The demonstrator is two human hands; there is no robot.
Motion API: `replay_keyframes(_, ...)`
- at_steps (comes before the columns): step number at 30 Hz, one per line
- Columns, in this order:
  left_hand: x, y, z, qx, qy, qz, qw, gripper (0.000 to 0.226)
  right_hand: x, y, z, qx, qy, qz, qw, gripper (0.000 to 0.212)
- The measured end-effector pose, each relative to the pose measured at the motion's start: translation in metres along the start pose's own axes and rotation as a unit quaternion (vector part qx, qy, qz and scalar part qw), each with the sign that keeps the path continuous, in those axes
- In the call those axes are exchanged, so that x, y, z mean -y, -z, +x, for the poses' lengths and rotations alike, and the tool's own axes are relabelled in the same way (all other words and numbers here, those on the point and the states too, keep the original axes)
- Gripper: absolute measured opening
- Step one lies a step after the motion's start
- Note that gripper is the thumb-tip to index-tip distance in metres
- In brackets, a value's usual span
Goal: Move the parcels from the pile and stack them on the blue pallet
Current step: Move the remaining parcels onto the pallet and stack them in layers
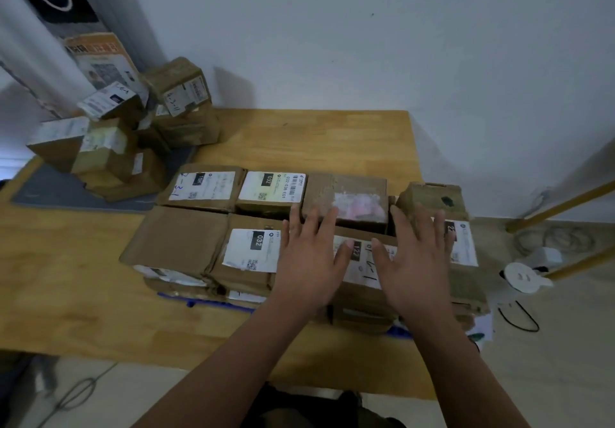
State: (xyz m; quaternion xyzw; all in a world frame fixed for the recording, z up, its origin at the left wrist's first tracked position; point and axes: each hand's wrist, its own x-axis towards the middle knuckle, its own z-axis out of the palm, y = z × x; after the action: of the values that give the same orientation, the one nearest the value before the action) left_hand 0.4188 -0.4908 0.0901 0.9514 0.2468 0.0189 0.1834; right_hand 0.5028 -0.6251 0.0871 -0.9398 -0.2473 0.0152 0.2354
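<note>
Both flat: left hand (309, 254) and right hand (416, 254), fingers straight, gripping nothing, over the near parcel (361, 261) on the blue pallet (213, 302). I'd press evenly and square it against its neighbours (253, 248); the pile (116, 141) waits far left.

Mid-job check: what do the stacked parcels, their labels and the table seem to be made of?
Stacked parcels: brown cardboard, matte, creased at the edges, apparently taped. Labels: white printed paper stickers, some wrinkled. Table: light wood or wood-look laminate, smooth, with grain-like streaks.
</note>
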Motion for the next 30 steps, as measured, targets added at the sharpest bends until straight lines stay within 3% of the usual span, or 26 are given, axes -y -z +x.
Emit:
replay_keyframes(13,0.138,0.07,-0.002,-0.091,0.085,-0.022,0.992,0.057,0.153,-0.062,0.022,0.031,0.132,0.022,0.99,0.056)
replay_keyframes(23,0.289,0.149,0.023,-0.15,0.083,-0.068,0.983,0.052,0.295,-0.12,0.047,0.064,0.1,0.058,0.991,0.057)
replay_keyframes(30,0.327,0.169,0.044,-0.125,0.06,-0.084,0.987,0.053,0.335,-0.123,0.059,0.059,0.08,0.074,0.992,0.057)
